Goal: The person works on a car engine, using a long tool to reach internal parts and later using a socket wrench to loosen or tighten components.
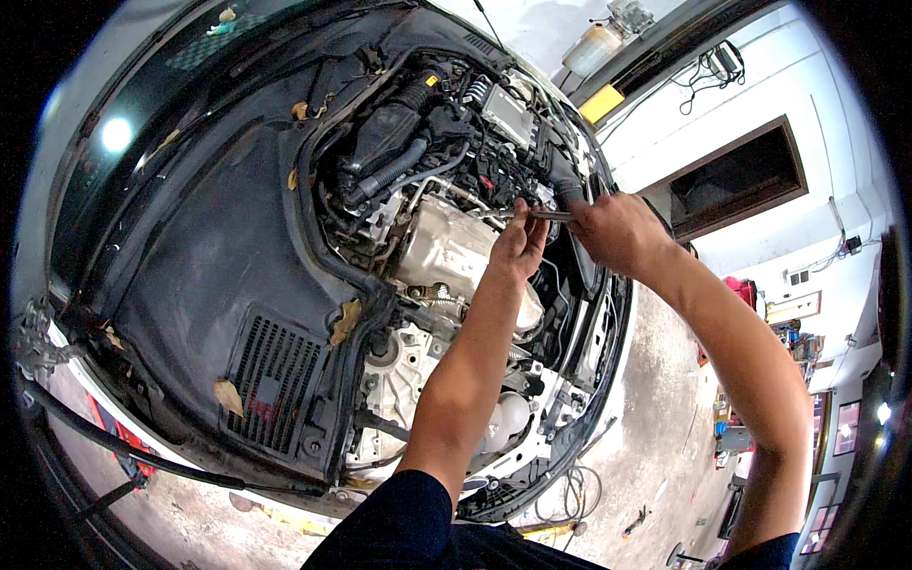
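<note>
Above the silver heat shield [446,249], both the right hand [616,231] and the left hand [520,242] clamp their fingers on the metal tool [551,216]; it is best to keep it straight.

A garage room with white walls and a grey concrete floor.

I see a white wall [760,85] on the right, with a dark opening [736,180] in a brown frame and loose black cables [708,66] hanging above it. A yellow box [601,103] sits on a dark beam near the top. The floor [655,418] is stained, and some wires [575,489] lie on it. Far right, shelves [793,337] hold small coloured items. A bright light spot [117,134] shines at the upper left.
</note>
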